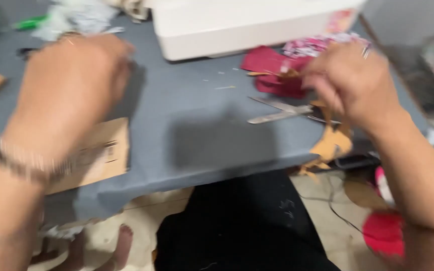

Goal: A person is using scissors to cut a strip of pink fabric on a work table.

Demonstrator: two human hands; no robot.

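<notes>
A: Where are the 2 hands?

B: Both are raised over the grey table [202,135]. The left hand [71,85] is at the left, above a flat brown cardboard piece [101,150] that lies at the near left edge. It is blurred; the fingers look curled inward, but I cannot tell whether they grip anything. A beaded bracelet [21,163] sits on that wrist.

A: And the right hand?

B: The right hand [352,80] is at the right, fingers bunched at the edge of a dark red fabric pile [272,73]. It seems to pinch a small tan scrap [287,74], though the blur makes that uncertain.

A: Anything sharp nearby?

B: Yes, a pair of scissors [282,111] lies open on the table just near of the red fabric, partly under the right hand. A white sewing machine [247,25] stands at the far side, and tan leather offcuts [332,143] hang over the right edge.

A: What could go wrong?

B: I judge 2 risks. The right hand moves fast just above the open blades, so a dip could nick a finger or knock the scissors off the edge toward the bare feet [101,246] below. The offcuts, half off the table, could also slip to the floor.
</notes>
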